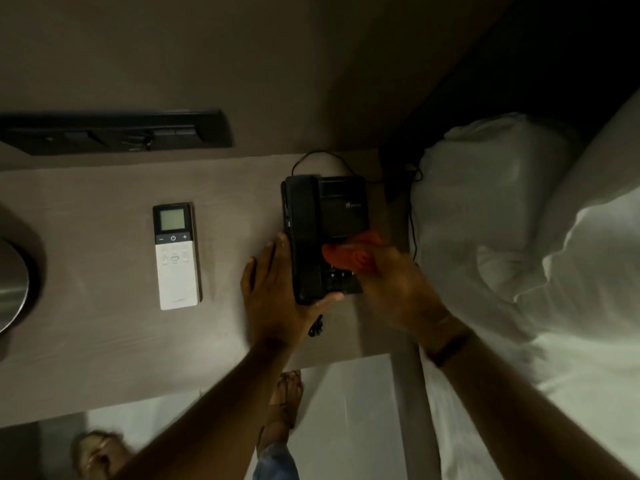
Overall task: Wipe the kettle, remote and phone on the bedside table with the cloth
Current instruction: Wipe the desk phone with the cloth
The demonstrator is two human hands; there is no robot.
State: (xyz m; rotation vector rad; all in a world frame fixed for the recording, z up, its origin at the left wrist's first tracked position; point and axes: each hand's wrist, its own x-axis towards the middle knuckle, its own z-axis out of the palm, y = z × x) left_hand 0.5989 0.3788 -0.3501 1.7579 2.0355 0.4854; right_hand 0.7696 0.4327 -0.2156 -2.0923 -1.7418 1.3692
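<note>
A black desk phone sits on the bedside table, handset on its left side. My left hand lies against the phone's left and near edge, fingers flat and thumb under the front corner, holding it steady. My right hand is closed on a red cloth pressed on the phone's keypad; this hand is blurred. A white remote with a small screen lies flat to the left of the phone. The metal kettle is partly cut off at the left edge.
A dark switch panel is set in the wall behind the table. Phone cords run off the table's right side. A bed with white pillows and sheets borders the table on the right. My feet stand on the floor below.
</note>
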